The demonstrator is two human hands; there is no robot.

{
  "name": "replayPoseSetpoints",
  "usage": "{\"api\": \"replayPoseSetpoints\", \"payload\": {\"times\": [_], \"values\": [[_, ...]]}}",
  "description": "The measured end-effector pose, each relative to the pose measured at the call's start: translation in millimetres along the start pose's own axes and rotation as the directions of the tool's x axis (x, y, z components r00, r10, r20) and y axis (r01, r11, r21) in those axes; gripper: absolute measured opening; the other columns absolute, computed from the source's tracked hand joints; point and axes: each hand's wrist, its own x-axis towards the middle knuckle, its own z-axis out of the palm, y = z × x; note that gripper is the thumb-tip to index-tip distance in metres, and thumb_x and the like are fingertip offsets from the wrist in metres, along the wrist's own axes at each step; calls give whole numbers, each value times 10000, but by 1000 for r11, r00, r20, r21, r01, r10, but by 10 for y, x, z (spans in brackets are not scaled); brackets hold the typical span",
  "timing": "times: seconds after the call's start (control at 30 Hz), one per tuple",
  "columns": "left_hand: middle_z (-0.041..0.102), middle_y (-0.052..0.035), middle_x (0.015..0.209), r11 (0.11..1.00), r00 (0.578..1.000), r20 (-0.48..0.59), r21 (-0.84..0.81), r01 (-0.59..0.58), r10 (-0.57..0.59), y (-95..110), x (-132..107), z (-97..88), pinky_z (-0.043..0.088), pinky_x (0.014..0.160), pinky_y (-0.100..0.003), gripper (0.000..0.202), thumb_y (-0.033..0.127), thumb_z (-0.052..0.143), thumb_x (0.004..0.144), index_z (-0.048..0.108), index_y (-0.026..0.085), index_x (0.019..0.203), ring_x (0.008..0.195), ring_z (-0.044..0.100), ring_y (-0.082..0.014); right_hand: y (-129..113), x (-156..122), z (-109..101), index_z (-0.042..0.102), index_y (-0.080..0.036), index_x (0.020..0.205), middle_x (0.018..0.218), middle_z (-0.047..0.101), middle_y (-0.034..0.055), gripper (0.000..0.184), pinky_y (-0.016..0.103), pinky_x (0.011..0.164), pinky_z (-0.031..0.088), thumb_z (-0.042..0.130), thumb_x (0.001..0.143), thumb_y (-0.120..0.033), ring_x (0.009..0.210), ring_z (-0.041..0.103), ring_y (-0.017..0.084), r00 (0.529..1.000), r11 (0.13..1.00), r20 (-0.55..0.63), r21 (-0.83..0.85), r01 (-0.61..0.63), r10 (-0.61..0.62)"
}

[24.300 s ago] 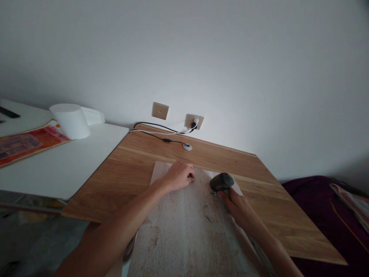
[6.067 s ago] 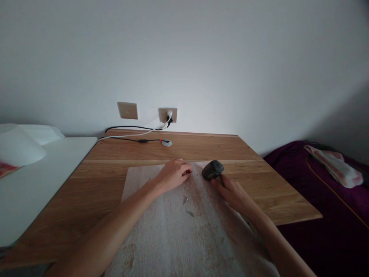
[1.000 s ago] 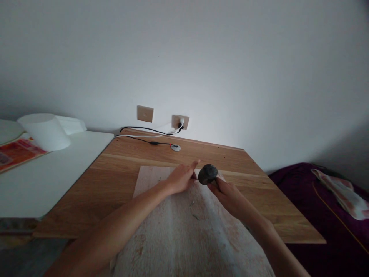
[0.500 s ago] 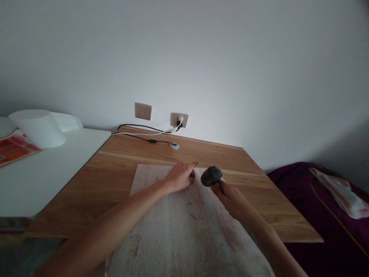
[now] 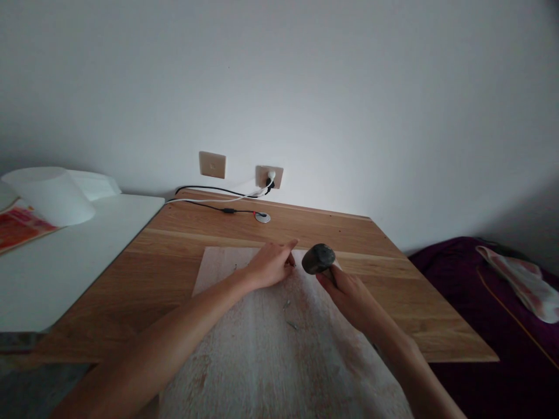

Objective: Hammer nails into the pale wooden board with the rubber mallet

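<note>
Left hand (image 5: 271, 263) is down by the board's far edge, fingers curled in, one digit poking out toward the hammer; might be pinching something tiny, but I can't tell from where I'm standing. Right hand (image 5: 347, 290) has a snug grip on the hammer (image 5: 318, 259), choked right up near the chunky dark head, which sits just beside the left fingers.

To me that's the set-and-tap stage: one hand placing, the other lined up to strike. Next move calls for a short, controlled tap, with those left fingers well out from under the head.

Under both hands is the whitewashed board (image 5: 257, 355), with a couple of loose metal bits (image 5: 292, 324) lying on it, nails I'd guess. There's a dark speck near its far left too, too small to call.

Board's lying on a wooden tabletop (image 5: 384, 297). Past that, cables (image 5: 205, 201) run to a wall socket (image 5: 277, 177), a white roll (image 5: 56, 198) stands off left, and purple fabric (image 5: 458, 279) is bunched on the right.
</note>
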Motion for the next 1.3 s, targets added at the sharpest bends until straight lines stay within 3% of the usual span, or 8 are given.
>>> {"api": "replayPoseSetpoints", "payload": {"times": [0.23, 0.43, 0.67, 0.8, 0.93, 1.1, 1.2, 1.3], "values": [[820, -58, 1004, 998, 1000, -30, -58, 7, -9, -11, 2, 10, 576, 873, -322, 744, 105, 748, 838, 503, 152, 1539, 914, 771, -215, 207, -114, 100, 667, -203, 1025, 954, 792, 164, 359, 389, 788, 532, 386, 1004, -426, 978, 771, 350, 994, 995, 48, 16, -100, 99], [823, -58, 1002, 999, 1000, -16, 29, -21, 21, -22, 7, 37, 574, 904, -333, 691, 92, 702, 865, 509, 145, 1526, 898, 768, -204, 222, -125, 132, 665, -199, 1055, 970, 787, 166, 396, 400, 851, 530, 374, 998, -461, 1014, 760, 344, 993, 993, 51, 45, -107, 104], [823, -69, 1055, 986, 998, -2, 157, -64, 65, -18, 18, 51, 527, 1043, -404, 683, 86, 649, 894, 472, 140, 1551, 1057, 759, -244, 249, -103, 133, 655, -212, 998, 954, 790, 164, 354, 417, 815, 543, 400, 991, -458, 968, 769, 355, 995, 994, 46, 52, -91, 89], [818, -73, 1097, 983, 998, 5, 171, -67, 67, -11, 23, 52, 521, 1053, -405, 718, 78, 636, 892, 429, 139, 1577, 1085, 750, -249, 198, -92, 112, 656, -217, 984, 920, 778, 150, 315, 418, 830, 550, 428, 983, -435, 980, 764, 355, 998, 996, 23, 66, -54, 52], [812, -80, 1081, 989, 997, 19, 127, -76, 74, -15, 17, 39, 558, 961, -381, 714, 46, 612, 889, 416, 122, 1571, 1043, 757, -250, 22, -53, 48, 666, -231, 1101, 898, 768, 113, 299, 413, 865, 541, 441, 1013, -407, 1006, 753, 339, 1000, 996, -4, 87, 10, -10], [777, -107, 1189, 992, 994, -3, 72, -105, 105, -11, -10, 2, 555, 956, -374, 750, 98, 701, 881, 386, 143, 1560, 1111, 731, -256, -159, 67, -3, 656, -235, 1158, 1102, 775, 139, 294, 424, 936, 517, 465, 1014, -406, 1132, 714, 339, 997, 992, 7, 92, 81, -82], [772, -115, 1188, 992, 994, -20, 71, -102, 103, -1, -20, -1, 552, 970, -374, 772, 134, 744, 868, 395, 131, 1557, 1119, 728, -261, -123, 77, 10, 662, -234, 1093, 1170, 768, 149, 289, 426, 970, 502, 452, 999, -410, 1187, 698, 342, 997, 994, 27, 79, 76, -78], [797, -93, 1076, 993, 998, -7, 96, -62, 63, 8, -20, 16, 562, 943, -373, 721, 166, 741, 890, 445, 133, 1547, 1067, 745, -267, 6, 19, 33, 652, -221, 1018, 994, 788, 159, 329, 425, 848, 531, 418, 988, -450, 1025, 758, 360, 1000, 999, 31, 50, -7, 6]]}}
